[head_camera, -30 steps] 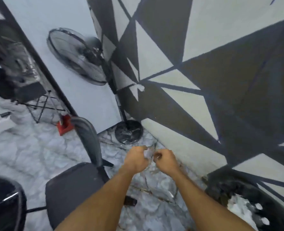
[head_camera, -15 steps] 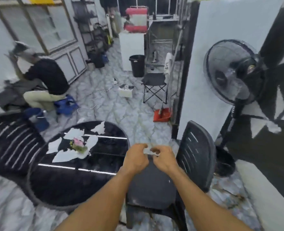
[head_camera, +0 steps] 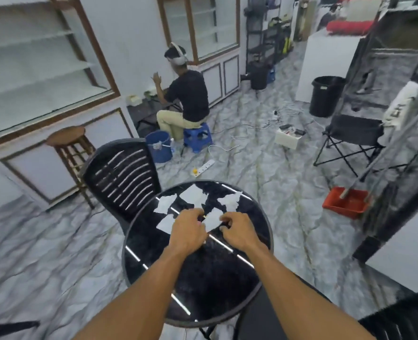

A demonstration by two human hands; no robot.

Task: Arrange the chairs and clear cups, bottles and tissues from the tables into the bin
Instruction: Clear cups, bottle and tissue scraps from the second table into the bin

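Note:
A round black table stands right below me with several torn white tissue pieces on its far half. My left hand hovers over them with its fingers curled into a fist; whatever is inside is hidden. My right hand is beside it, fingers bent and apart, tips at the edge of one tissue piece that lies between the hands. A black slatted chair stands at the table's far left, and another black chair at the near right. The black bin stands far off at the right.
A person sits on a blue stool by the cabinets, next to a blue bucket. A wooden stool stands left. On the floor are a power strip, cables, a white box, a folding chair and a red dustpan.
My view has swung left from the patterned wall and fan to the round table. My hands now hang over it, slightly apart, and the small white scrap between them is out of sight.

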